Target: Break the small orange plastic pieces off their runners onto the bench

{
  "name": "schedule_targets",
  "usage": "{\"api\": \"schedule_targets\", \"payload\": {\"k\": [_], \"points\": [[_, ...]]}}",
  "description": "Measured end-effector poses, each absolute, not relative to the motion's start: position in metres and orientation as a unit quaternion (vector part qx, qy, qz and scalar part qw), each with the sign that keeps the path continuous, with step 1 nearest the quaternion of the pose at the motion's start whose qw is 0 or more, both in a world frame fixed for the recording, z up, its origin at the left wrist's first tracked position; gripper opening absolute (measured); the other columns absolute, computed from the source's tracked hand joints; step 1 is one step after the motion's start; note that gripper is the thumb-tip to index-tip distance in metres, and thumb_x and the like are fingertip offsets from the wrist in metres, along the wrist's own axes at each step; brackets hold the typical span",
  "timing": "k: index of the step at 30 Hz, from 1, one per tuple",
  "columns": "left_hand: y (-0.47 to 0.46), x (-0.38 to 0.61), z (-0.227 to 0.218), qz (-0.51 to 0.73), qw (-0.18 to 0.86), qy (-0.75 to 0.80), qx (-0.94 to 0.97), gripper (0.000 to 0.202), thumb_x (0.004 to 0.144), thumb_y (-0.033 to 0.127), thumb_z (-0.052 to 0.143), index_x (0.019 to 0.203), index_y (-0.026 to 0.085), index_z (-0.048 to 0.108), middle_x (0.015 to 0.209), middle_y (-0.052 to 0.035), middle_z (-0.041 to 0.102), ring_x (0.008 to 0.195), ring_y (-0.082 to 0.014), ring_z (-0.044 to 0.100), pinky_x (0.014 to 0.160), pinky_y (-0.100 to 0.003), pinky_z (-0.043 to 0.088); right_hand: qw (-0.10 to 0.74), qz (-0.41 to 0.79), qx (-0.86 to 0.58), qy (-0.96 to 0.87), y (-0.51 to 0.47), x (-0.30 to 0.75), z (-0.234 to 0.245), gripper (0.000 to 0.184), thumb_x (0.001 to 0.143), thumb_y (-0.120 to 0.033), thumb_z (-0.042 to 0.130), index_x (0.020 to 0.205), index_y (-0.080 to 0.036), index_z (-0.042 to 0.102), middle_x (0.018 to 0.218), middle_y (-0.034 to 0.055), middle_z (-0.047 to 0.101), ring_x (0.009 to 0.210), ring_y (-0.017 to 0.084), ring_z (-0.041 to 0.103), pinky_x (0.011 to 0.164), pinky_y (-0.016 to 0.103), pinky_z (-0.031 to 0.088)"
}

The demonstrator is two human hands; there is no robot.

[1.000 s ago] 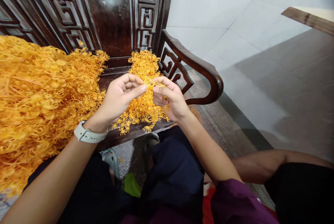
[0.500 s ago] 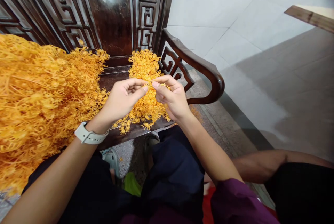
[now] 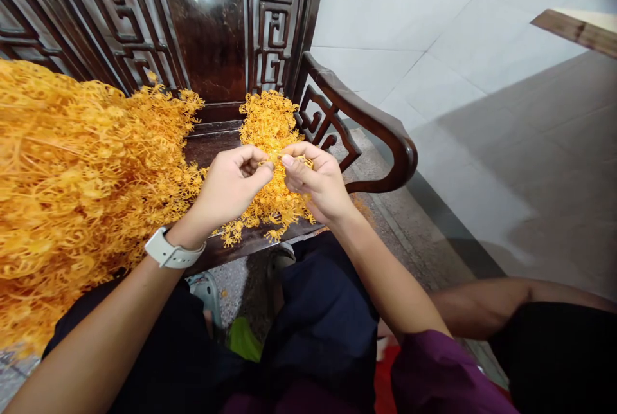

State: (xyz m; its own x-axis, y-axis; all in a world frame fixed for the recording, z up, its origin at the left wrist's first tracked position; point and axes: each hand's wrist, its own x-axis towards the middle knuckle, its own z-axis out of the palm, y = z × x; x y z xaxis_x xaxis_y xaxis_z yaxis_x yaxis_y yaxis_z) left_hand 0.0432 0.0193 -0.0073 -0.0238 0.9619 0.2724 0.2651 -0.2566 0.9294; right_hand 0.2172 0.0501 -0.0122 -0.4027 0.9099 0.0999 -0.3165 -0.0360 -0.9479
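My left hand (image 3: 230, 182), with a pale watch strap (image 3: 174, 249) at its wrist, is pinched at thumb and index fingertips; what it pinches is too small to make out. Close on its right, my right hand (image 3: 321, 182) grips a yellow plastic flower piece (image 3: 305, 161), part of which shows behind the thumb. The two sets of fingertips are slightly apart. Beneath them lies a small heap of yellow-orange plastic flower pieces (image 3: 267, 121) on the dark wooden bench seat (image 3: 214, 145).
A much larger pile of joined yellow-orange plastic flowers (image 3: 81, 202) covers the left side. The bench has a carved back (image 3: 207, 35) and a curved armrest (image 3: 371, 112). Another person's bare limb (image 3: 482, 305) is at the lower right, near a tiled wall (image 3: 409, 9).
My left hand has drawn slightly away from the right, and its thumb and index finger have closed into a tighter pinch. My right hand stays nearly in place.
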Motion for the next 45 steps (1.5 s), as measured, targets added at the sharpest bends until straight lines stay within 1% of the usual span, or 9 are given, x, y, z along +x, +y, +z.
{"api": "schedule_targets", "payload": {"k": [4, 9, 18, 22, 26, 32, 36, 39, 45], "points": [[0.017, 0.044, -0.009, 0.502, 0.289, 0.528, 0.621, 0.009, 0.082, 0.020, 0.070, 0.074, 0.018, 0.068, 0.066, 0.0019, 0.061, 0.059, -0.0123, 0.048, 0.057, -0.028, 0.036, 0.440, 0.684, -0.264, -0.519, 0.050, 0.216, -0.015, 0.038, 0.081, -0.045, 0.093, 0.091, -0.021, 0.066, 0.056, -0.0117, 0.039, 0.047, 0.005, 0.022, 0.051, 0.029, 0.014], [0.014, 0.043, -0.012, 0.471, 0.164, 0.544, 0.675, 0.010, 0.083, 0.020, 0.070, 0.073, 0.019, 0.067, 0.067, 0.0017, 0.062, 0.062, -0.0137, 0.051, 0.063, -0.031, 0.036, 0.422, 0.691, -0.261, -0.525, 0.050, 0.213, -0.020, 0.041, 0.081, -0.049, 0.092, 0.088, -0.019, 0.064, 0.063, -0.0088, 0.045, 0.050, 0.005, 0.027, 0.050, 0.027, 0.015], [0.012, 0.042, -0.015, 0.418, 0.058, 0.547, 0.723, 0.022, 0.089, 0.026, 0.069, 0.073, 0.021, 0.055, 0.068, 0.0000, 0.057, 0.065, -0.0176, 0.052, 0.065, -0.034, 0.032, 0.442, 0.595, -0.281, -0.610, 0.051, 0.210, -0.026, 0.042, 0.089, -0.057, 0.083, 0.086, -0.021, 0.063, 0.084, 0.0011, 0.053, 0.073, 0.014, 0.041, 0.058, 0.028, 0.027], [0.011, 0.040, -0.013, 0.384, 0.013, 0.547, 0.743, 0.025, 0.090, 0.028, 0.067, 0.072, 0.023, 0.050, 0.068, -0.0019, 0.055, 0.068, -0.0201, 0.050, 0.065, -0.036, 0.030, 0.428, 0.556, -0.273, -0.658, 0.053, 0.210, -0.027, 0.041, 0.094, -0.058, 0.076, 0.085, -0.021, 0.060, 0.082, 0.0004, 0.051, 0.076, 0.015, 0.042, 0.064, 0.030, 0.032], [0.009, 0.041, -0.012, 0.353, -0.019, 0.548, 0.759, 0.021, 0.091, 0.027, 0.066, 0.074, 0.023, 0.054, 0.071, -0.0045, 0.057, 0.072, -0.0230, 0.052, 0.066, -0.037, 0.031, 0.420, 0.501, -0.272, -0.706, 0.055, 0.211, -0.028, 0.045, 0.097, -0.062, 0.070, 0.083, -0.022, 0.055, 0.079, -0.0009, 0.050, 0.075, 0.015, 0.043, 0.072, 0.032, 0.037], [0.002, 0.044, -0.011, 0.329, -0.043, 0.548, 0.767, 0.015, 0.095, 0.027, 0.062, 0.082, 0.020, 0.063, 0.078, -0.0084, 0.063, 0.081, -0.0276, 0.058, 0.071, -0.039, 0.037, 0.408, 0.434, -0.282, -0.752, 0.054, 0.212, -0.028, 0.024, 0.103, -0.037, 0.059, 0.085, -0.022, 0.053, 0.080, -0.0001, 0.052, 0.073, 0.016, 0.045, 0.072, 0.032, 0.037], [0.000, 0.044, -0.010, 0.318, -0.033, 0.545, 0.775, 0.012, 0.096, 0.024, 0.061, 0.087, 0.019, 0.066, 0.082, -0.0104, 0.065, 0.084, -0.0298, 0.060, 0.075, -0.041, 0.040, 0.393, 0.396, -0.279, -0.782, 0.052, 0.215, -0.029, 0.015, 0.103, -0.026, 0.051, 0.088, -0.022, 0.053, 0.081, 0.0007, 0.055, 0.074, 0.017, 0.047, 0.071, 0.032, 0.037], [0.000, 0.045, -0.011, 0.311, -0.030, 0.550, 0.775, 0.010, 0.094, 0.023, 0.062, 0.087, 0.019, 0.068, 0.083, -0.0103, 0.065, 0.086, -0.0302, 0.061, 0.077, -0.042, 0.042, 0.380, 0.363, -0.278, -0.804, 0.052, 0.217, -0.031, 0.010, 0.099, -0.017, 0.051, 0.091, -0.023, 0.051, 0.082, 0.0008, 0.058, 0.075, 0.017, 0.048, 0.071, 0.032, 0.036], [-0.001, 0.048, -0.010, 0.296, -0.013, 0.554, 0.778, 0.010, 0.092, 0.022, 0.063, 0.084, 0.019, 0.066, 0.081, -0.0110, 0.064, 0.086, -0.0321, 0.061, 0.078, -0.044, 0.045, 0.350, 0.290, -0.316, -0.833, 0.052, 0.218, -0.032, 0.021, 0.082, -0.005, 0.052, 0.092, -0.024, 0.049, 0.080, -0.0001, 0.057, 0.071, 0.018, 0.046, 0.070, 0.032, 0.030]]}}
